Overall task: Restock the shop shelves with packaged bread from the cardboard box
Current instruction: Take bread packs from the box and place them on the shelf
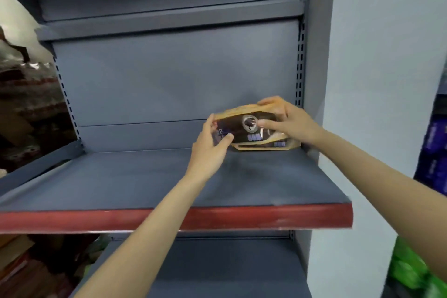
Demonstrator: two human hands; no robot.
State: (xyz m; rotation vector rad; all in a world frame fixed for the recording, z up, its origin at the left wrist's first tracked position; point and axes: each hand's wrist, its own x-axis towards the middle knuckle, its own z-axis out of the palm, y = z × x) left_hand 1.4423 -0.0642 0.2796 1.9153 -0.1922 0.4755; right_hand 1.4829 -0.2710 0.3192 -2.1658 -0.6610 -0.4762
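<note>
The bread pack sits at the back right corner of the shelf, tipped up. The left hand pinches its left end and the right hand curls over its top. If they let go early, it may flop flat. The shelf's left side has lots of room.

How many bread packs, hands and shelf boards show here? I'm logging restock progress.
Bread pack (gripped by both hands, at the shelf's back right): 1
Hands: 2, left hand and right hand
Shelf boards: 3, red-edged shelf, upper shelf, lower shelf
Total: 6
</note>
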